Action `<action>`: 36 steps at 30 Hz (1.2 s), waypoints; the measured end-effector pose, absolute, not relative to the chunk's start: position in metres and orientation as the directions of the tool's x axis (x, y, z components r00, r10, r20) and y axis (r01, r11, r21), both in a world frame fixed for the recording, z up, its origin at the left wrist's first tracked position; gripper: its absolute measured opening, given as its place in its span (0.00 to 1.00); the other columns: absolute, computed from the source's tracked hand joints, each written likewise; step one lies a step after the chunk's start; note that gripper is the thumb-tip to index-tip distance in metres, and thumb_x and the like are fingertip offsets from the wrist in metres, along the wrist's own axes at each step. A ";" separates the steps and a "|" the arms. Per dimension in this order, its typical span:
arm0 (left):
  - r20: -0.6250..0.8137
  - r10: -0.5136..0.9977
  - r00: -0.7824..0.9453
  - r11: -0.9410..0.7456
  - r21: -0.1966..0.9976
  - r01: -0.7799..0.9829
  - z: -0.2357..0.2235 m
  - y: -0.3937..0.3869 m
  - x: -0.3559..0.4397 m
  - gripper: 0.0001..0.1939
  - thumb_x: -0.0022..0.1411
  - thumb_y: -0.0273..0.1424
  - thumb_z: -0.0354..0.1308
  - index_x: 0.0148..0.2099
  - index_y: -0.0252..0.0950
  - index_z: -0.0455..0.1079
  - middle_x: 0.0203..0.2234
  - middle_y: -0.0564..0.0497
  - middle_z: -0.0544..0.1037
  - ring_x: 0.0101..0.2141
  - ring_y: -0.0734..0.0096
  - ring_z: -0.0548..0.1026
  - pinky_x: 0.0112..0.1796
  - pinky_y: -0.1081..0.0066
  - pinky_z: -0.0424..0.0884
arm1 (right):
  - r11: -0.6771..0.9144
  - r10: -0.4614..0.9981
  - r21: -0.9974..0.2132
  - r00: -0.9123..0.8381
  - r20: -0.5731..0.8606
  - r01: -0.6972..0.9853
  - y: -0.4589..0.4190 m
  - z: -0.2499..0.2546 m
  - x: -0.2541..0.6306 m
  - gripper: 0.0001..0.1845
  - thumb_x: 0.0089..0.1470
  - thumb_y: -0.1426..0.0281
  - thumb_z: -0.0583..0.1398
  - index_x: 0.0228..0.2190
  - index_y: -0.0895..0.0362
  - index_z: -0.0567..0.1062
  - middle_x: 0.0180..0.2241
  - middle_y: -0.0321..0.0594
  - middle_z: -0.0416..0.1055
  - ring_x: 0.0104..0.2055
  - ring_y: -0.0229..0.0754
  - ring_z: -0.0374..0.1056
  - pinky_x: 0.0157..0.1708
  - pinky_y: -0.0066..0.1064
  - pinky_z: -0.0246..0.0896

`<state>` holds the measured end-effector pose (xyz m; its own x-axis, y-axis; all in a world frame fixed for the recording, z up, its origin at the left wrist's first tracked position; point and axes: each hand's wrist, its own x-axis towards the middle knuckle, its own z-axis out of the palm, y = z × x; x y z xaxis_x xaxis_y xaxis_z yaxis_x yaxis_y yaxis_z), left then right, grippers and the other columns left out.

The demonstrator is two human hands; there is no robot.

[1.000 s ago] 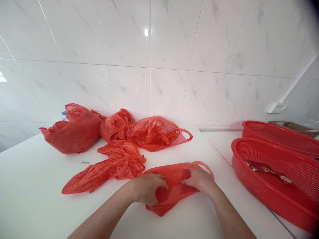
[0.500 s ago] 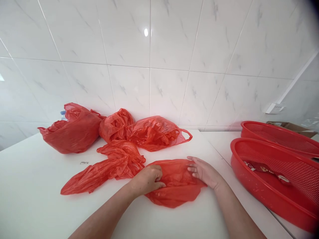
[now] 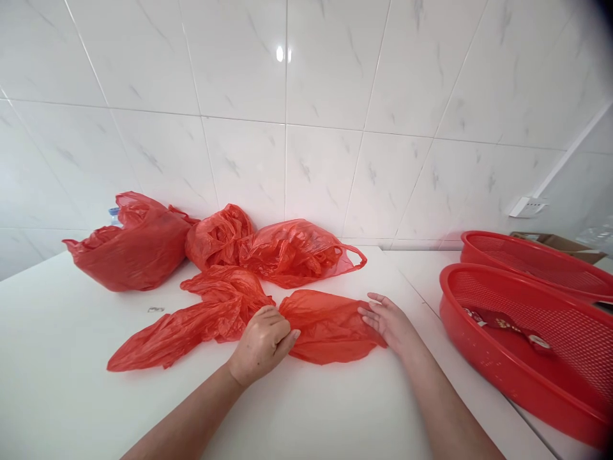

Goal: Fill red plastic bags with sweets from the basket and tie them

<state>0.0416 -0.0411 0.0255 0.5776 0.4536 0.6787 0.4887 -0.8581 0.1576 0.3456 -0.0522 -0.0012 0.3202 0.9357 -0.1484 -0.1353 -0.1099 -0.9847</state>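
A flattened red plastic bag (image 3: 330,326) lies on the white table (image 3: 71,383) in front of me. My left hand (image 3: 262,342) is curled, its fingers pinching the bag's left end. My right hand (image 3: 390,321) lies open and flat, its fingers pressing the bag's right end. Just left of it sprawls another crumpled red bag (image 3: 201,319).
Three fuller red bags (image 3: 129,246) (image 3: 218,233) (image 3: 294,252) sit against the tiled wall. Two red mesh baskets (image 3: 483,358) (image 3: 536,262) stand at the right, the nearer one holding a small red wrapper (image 3: 507,326). A wall socket (image 3: 527,206) is behind them.
The bag has been flattened and pushed away from me. My left hand slid to its left end and my right hand opened flat on its right end.
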 end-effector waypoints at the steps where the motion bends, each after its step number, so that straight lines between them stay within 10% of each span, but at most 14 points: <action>1: 0.664 0.454 0.595 -0.857 0.142 0.495 0.025 -0.042 0.042 0.18 0.63 0.27 0.48 0.20 0.36 0.52 0.14 0.57 0.57 0.20 0.75 0.55 0.33 0.69 0.63 | -0.117 0.934 -0.989 0.330 -0.140 -0.090 -0.053 0.000 0.343 0.18 0.49 0.68 0.60 0.43 0.52 0.65 0.33 0.37 0.70 0.38 0.41 0.72 0.36 0.31 0.69; 10: 0.633 0.462 0.621 -0.873 0.203 0.443 0.023 -0.048 0.044 0.07 0.60 0.29 0.50 0.28 0.36 0.62 0.19 0.53 0.68 0.22 0.74 0.63 0.28 0.72 0.63 | -0.205 0.853 -0.670 0.466 0.236 0.713 -0.078 0.035 0.302 0.13 0.52 0.60 0.55 0.40 0.49 0.67 0.30 0.34 0.71 0.30 0.41 0.67 0.26 0.31 0.56; 17: 0.423 0.639 0.643 -0.728 0.602 0.327 0.029 -0.055 0.046 0.10 0.65 0.34 0.46 0.41 0.37 0.67 0.28 0.53 0.75 0.26 0.75 0.71 0.29 0.75 0.67 | 0.076 0.993 -0.601 -0.004 0.120 0.796 -0.079 0.024 0.278 0.23 0.46 0.57 0.60 0.45 0.50 0.73 0.53 0.42 0.62 0.57 0.50 0.55 0.54 0.40 0.51; 21: 0.431 0.744 0.511 -0.669 0.468 0.578 0.027 -0.047 0.048 0.10 0.62 0.31 0.50 0.44 0.40 0.70 0.41 0.50 0.75 0.38 0.67 0.73 0.39 0.67 0.71 | 0.071 0.985 -0.543 -0.145 -0.095 0.837 -0.081 0.017 0.278 0.31 0.39 0.64 0.65 0.49 0.45 0.71 0.62 0.39 0.48 0.64 0.55 0.40 0.58 0.46 0.43; 27: 0.520 0.693 0.499 -0.670 0.209 0.713 0.014 -0.039 0.046 0.22 0.53 0.33 0.61 0.51 0.41 0.67 0.56 0.44 0.64 0.52 0.49 0.63 0.48 0.47 0.64 | 0.077 0.980 -0.646 -0.177 -0.090 0.759 -0.086 0.026 0.285 0.33 0.39 0.64 0.65 0.51 0.45 0.70 0.61 0.36 0.52 0.62 0.51 0.48 0.56 0.40 0.50; 31: 0.576 0.647 0.500 -0.701 0.191 0.687 0.012 -0.043 0.049 0.22 0.55 0.37 0.59 0.53 0.41 0.66 0.58 0.43 0.59 0.56 0.49 0.57 0.51 0.45 0.61 | 0.091 0.990 -0.728 0.015 0.138 0.680 -0.086 0.035 0.286 0.16 0.50 0.57 0.59 0.37 0.52 0.75 0.38 0.38 0.73 0.42 0.42 0.67 0.41 0.32 0.61; 36: 0.613 0.541 0.576 -0.786 0.126 0.605 0.011 -0.042 0.050 0.21 0.57 0.42 0.56 0.50 0.37 0.67 0.59 0.40 0.57 0.58 0.46 0.54 0.54 0.46 0.58 | 0.195 0.782 -0.670 0.299 0.547 0.716 -0.098 0.053 0.294 0.17 0.56 0.59 0.53 0.22 0.56 0.68 0.20 0.33 0.64 0.23 0.35 0.59 0.25 0.26 0.55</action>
